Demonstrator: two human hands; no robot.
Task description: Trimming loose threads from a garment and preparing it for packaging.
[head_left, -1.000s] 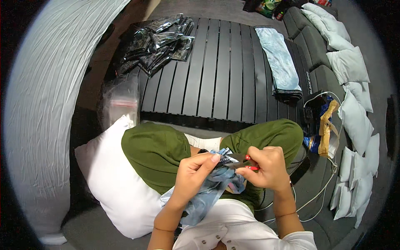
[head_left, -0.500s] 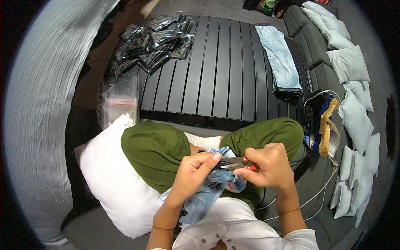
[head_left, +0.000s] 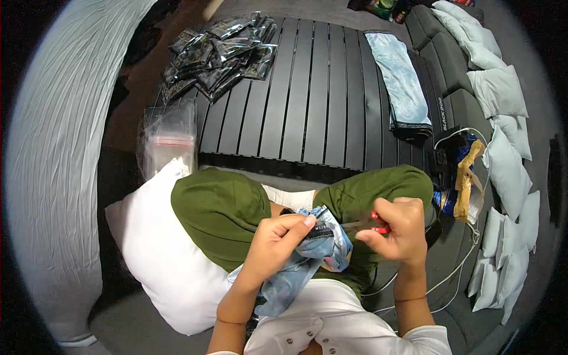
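Blue tie-dyed fabric (head_left: 293, 281) is lying lower-centre, left hand (head_left: 269, 245) pinching its black band (head_left: 321, 230), right hand (head_left: 401, 231) gripping red-handled snips (head_left: 380, 229); trimming seems underway, any next cut needing tautness.

Left hand (head_left: 278, 241) pinching light-blue mottled cloth (head_left: 305, 260) at black band (head_left: 322, 229). Right hand (head_left: 399, 228) gripping red-handled metal snips (head_left: 380, 230), blurred. Black slatted counter (head_left: 299, 100): shiny black plastic packets (head_left: 222, 56) heaped at far-left corner; folded pale-blue fabric (head_left: 402, 83) along right edge.
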